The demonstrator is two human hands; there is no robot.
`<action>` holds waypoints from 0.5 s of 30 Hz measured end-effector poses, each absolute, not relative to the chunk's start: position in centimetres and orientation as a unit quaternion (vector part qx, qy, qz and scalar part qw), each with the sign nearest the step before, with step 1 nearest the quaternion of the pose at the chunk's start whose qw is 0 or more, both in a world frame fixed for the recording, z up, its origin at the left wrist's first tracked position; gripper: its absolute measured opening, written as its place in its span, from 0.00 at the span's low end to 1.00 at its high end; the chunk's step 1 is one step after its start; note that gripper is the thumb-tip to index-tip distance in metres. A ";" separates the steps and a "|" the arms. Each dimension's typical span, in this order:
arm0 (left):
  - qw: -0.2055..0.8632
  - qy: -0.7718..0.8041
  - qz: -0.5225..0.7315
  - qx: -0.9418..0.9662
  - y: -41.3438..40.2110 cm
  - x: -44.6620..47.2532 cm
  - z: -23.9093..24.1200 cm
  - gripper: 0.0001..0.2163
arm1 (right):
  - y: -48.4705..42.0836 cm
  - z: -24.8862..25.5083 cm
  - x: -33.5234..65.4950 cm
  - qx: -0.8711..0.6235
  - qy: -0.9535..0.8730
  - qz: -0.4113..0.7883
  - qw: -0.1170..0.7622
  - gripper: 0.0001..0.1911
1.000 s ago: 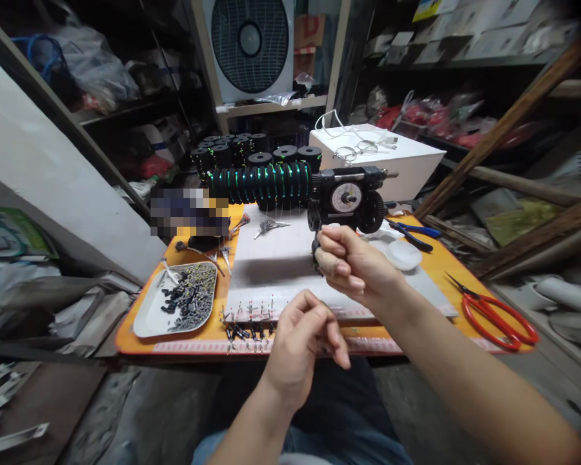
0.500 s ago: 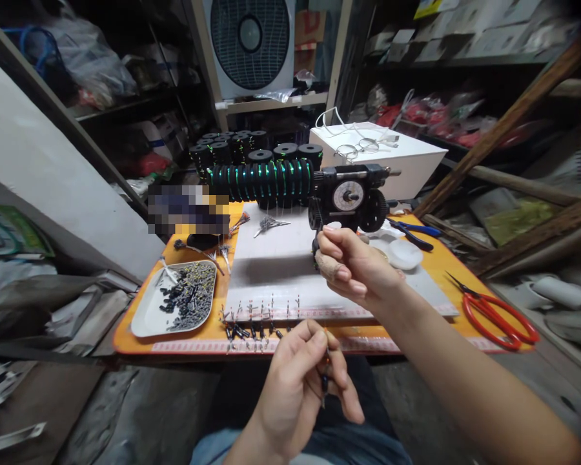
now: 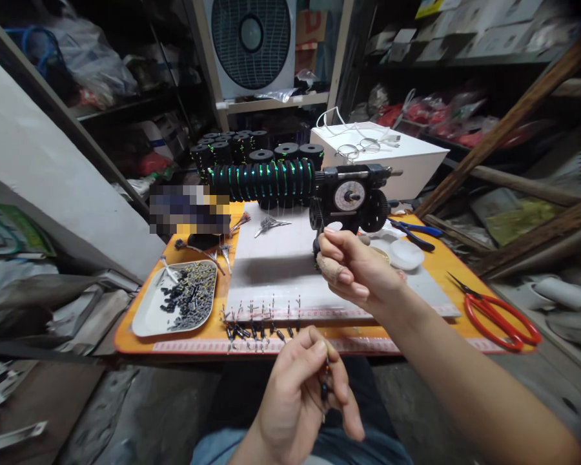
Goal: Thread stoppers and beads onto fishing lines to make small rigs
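Low in front of me, my left hand (image 3: 305,391) pinches a small dark cylindrical piece (image 3: 325,389) with an orange bit and thin ends. Its lower fingers are loosely curled. My right hand (image 3: 351,268) is raised over the white board, thumb and index finger pinched on a thin line (image 3: 321,216) beside the black geared device (image 3: 351,197) with its round dial. One finger of that hand wears a tan wrap. Left of the device extends a ribbed black roller (image 3: 261,181) wound with green strands. Several small black pieces with wire ends (image 3: 254,330) lie along the board's front edge.
A white tray (image 3: 142,316) of small dark parts sits at left. Red-handled scissors (image 3: 501,320) and blue-handled pliers (image 3: 414,232) lie at right. Black spools (image 3: 286,150) and a white box (image 3: 392,145) with glasses stand behind. Bundles of thin wires (image 3: 270,224) rest on the white board (image 3: 261,252).
My left hand has dropped very slightly with the small dark piece still in its fingers. My right hand stays almost in place, its pinch unchanged.
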State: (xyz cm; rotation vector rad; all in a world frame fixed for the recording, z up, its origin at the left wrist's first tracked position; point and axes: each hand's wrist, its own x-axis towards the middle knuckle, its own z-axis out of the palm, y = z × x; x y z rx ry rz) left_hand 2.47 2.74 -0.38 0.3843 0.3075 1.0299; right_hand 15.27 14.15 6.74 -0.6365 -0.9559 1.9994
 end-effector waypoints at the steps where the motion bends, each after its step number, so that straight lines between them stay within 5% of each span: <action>1: 0.842 0.145 0.487 0.183 2.7 2.5 -0.4 0.12 | 14.1 6.7 15.3 -0.253 -0.379 0.793 0.406 0.20; 15: 0.772 0.245 0.528 0.257 4.7 2.3 1.4 0.11 | 13.9 7.4 15.6 -0.254 -0.388 0.790 0.401 0.20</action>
